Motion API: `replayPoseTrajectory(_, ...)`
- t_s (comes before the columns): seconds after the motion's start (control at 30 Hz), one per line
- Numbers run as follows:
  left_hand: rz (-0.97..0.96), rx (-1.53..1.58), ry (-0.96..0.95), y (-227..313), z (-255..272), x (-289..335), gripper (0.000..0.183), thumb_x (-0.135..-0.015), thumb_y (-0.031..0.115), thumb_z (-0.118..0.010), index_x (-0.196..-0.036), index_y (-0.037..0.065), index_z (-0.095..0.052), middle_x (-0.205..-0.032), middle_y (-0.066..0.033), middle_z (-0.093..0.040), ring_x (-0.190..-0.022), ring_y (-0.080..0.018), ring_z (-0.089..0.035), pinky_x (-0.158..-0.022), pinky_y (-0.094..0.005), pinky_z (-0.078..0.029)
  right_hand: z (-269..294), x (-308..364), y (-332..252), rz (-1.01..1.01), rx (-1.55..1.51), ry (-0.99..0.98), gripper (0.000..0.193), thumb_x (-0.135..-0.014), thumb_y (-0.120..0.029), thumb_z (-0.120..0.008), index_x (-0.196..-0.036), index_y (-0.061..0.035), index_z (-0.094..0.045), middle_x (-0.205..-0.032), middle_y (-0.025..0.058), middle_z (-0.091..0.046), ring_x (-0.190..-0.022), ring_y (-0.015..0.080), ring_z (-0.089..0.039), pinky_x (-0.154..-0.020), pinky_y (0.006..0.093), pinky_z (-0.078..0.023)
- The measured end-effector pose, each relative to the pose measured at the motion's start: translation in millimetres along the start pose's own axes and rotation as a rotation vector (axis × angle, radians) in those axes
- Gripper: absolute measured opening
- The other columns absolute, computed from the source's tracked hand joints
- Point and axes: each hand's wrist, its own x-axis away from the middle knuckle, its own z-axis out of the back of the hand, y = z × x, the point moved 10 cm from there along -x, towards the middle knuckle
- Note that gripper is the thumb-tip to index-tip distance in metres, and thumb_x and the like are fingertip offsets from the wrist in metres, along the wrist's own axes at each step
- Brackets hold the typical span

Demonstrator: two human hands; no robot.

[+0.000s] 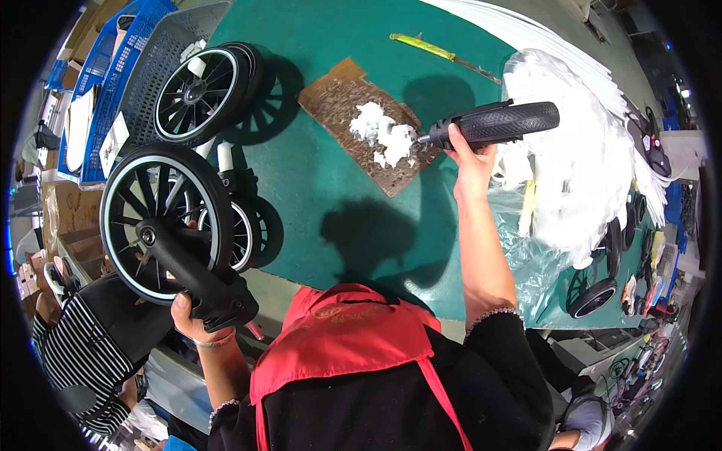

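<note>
In my right hand [472, 165] is a small black wheel in a fork [505, 122], tyre pointing right. Its metal stem reaches left to a lump of white grease [383, 134], at or just over its edge. The grease lies on a worn brown piece of board [342, 94]. Down at the left, my left hand [192, 319] is closed round the black fork of a large spoked wheel [167, 218], which it holds up beside the table edge. The palm is hidden behind the fork.
More spoked wheels [197, 94] stand on the green table [301, 225] at the left, beside a grey basket [162, 56] and a blue crate [94, 83]. A yellow utility knife [423, 46] lies at the back. White plastic bags [575, 150] are heaped right. Another person's striped sleeve [71, 353] is at lower left.
</note>
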Motion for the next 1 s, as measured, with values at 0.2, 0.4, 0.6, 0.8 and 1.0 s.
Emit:
replayPoseTrajectory(0.2,-0.052,-0.026,0.0,-2,-18,4,0.073,-0.083,0.046,-0.055,-0.138,0.0,-0.042,-0.126,-0.0216,-0.057,-0.109,-0.0362,-0.059,-0.094,-0.043,-0.047,13,8,-4,-0.023,-0.048,0.077,0.052,-0.078,-0.011,-0.081,-0.119,-0.0082,-0.048,-0.107,0.0054,-0.061,-0.093,0.0145,-0.063,-0.072,0.0286,-0.055)
replayPoseTrajectory(0.4,-0.01,-0.058,-0.075,0,-21,17,0.071,-0.083,0.033,-0.058,-0.142,-0.002,-0.037,-0.141,-0.0169,-0.047,-0.12,-0.0307,-0.055,-0.1,-0.042,-0.045,8,-1,27,0.102,0.012,0.006,0.056,-0.074,-0.004,-0.081,-0.12,-0.0037,-0.049,-0.111,0.0046,-0.06,-0.103,0.0151,-0.057,-0.092,0.0303,-0.045)
replayPoseTrajectory(0.6,-0.038,-0.074,0.008,-2,-5,26,0.073,-0.082,0.04,-0.056,-0.141,0.0,-0.039,-0.13,-0.0209,-0.054,-0.109,-0.0347,-0.059,-0.096,-0.0426,-0.047,9,14,39,0.079,0.03,-0.027,0.059,-0.074,-0.004,-0.081,-0.123,-0.0036,-0.048,-0.115,0.0054,-0.059,-0.105,0.0155,-0.058,-0.094,0.03,-0.045)
replayPoseTrajectory(0.8,-0.057,-0.061,0.034,-3,-18,27,0.074,-0.083,0.042,-0.054,-0.141,0.0,-0.038,-0.128,-0.0236,-0.055,-0.107,-0.0368,-0.061,-0.095,-0.044,-0.048,13,24,31,0.038,-0.026,0.014,0.054,-0.077,-0.006,-0.08,-0.121,-0.008,-0.049,-0.113,0.0047,-0.06,-0.103,0.0142,-0.059,-0.086,0.0311,-0.05)
replayPoseTrajectory(1.0,-0.1,-0.024,0.076,-4,-37,13,0.063,-0.086,0.035,-0.05,-0.138,-0.001,-0.042,-0.129,-0.0189,-0.056,-0.109,-0.0369,-0.06,-0.095,-0.0447,-0.049,-2,53,12,-0.211,-0.423,-0.055,0.035,-0.09,-0.026,-0.068,-0.118,-0.0108,-0.053,-0.112,0.0071,-0.063,-0.097,0.019,-0.065,-0.075,0.0344,-0.059)
